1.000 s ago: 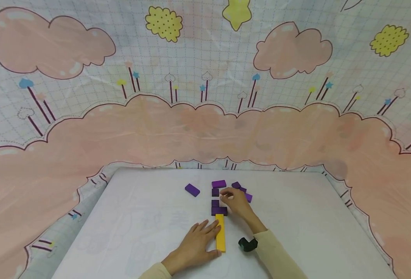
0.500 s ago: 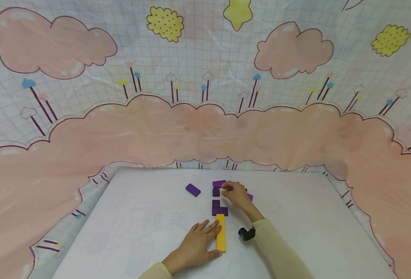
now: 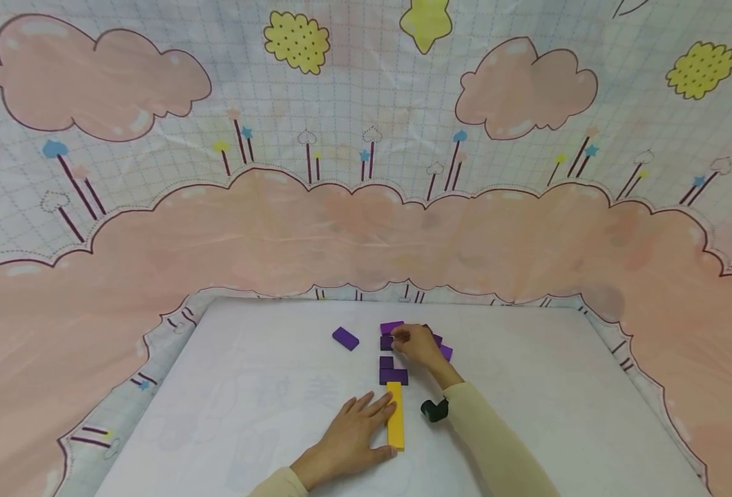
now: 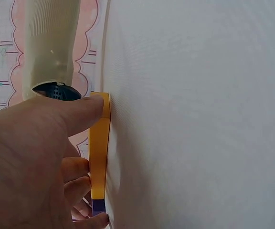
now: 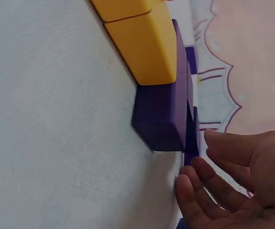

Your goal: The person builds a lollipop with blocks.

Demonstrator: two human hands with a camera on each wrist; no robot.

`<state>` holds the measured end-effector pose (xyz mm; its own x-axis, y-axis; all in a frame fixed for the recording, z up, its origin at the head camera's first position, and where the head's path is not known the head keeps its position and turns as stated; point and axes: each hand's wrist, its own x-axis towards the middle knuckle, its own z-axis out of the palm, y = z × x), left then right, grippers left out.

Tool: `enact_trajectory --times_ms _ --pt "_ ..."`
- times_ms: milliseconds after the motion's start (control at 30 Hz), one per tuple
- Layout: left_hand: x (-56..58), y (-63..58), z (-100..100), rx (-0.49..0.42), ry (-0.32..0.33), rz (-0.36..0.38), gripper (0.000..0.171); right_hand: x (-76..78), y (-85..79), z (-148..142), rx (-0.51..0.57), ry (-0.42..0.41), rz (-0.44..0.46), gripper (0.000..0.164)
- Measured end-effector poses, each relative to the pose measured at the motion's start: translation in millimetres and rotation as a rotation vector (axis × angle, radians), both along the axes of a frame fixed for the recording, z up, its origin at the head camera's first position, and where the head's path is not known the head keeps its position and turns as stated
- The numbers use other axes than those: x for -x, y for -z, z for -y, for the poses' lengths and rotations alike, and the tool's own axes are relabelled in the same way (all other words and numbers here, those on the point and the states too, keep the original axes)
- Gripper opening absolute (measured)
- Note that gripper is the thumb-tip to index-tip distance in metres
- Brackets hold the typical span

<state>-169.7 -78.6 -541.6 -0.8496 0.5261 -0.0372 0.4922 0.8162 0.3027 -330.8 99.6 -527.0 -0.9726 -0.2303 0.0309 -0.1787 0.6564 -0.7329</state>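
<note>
My left hand (image 3: 353, 431) lies on the yellow bar (image 3: 396, 421), fingers spread, thumb at its near end. A seam crosses the yellow bar (image 4: 98, 157) in the left wrist view. Against its far end lies a purple block (image 3: 393, 377) set crosswise, with a small purple block (image 3: 387, 362) behind. Farther back, my right hand (image 3: 418, 345) has bent fingers at the right side of another small dark purple block (image 3: 387, 343). In the right wrist view, thumb and fingers of the right hand (image 5: 237, 176) stand apart, with nothing seen gripped between them.
A purple block (image 3: 392, 328) lies at the back of the row. To the left rests a tilted loose purple block (image 3: 345, 338). Several purple blocks (image 3: 445, 353) are partly hidden behind the right hand. A dark device (image 3: 434, 411) sits by the right cuff on the white table (image 3: 248, 373).
My right hand shifts slightly back and then left, its fingertips now overlapping the small purple block's right edge. The right forearm and dark device move away from me. The left hand stays put.
</note>
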Motion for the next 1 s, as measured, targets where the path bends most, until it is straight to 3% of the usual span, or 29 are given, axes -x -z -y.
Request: enact_trajectory --times_ms 533,767,1000 --pt "-3.3 0.4 -2.8 0.008 -0.001 -0.006 0.072 -3.0 5.3 1.5 -0.026 -0.002 0.023 0.029" --pt "-3.6 2.3 -4.7 -0.002 -0.009 0.044 0.073 -4.9 9.3 0.8 -0.041 0.004 0.026 0.029" --pt "-2.4 -0.5 -1.8 0.006 -0.013 0.037 0.072 -4.1 6.5 1.4 -0.019 0.006 0.001 0.028"
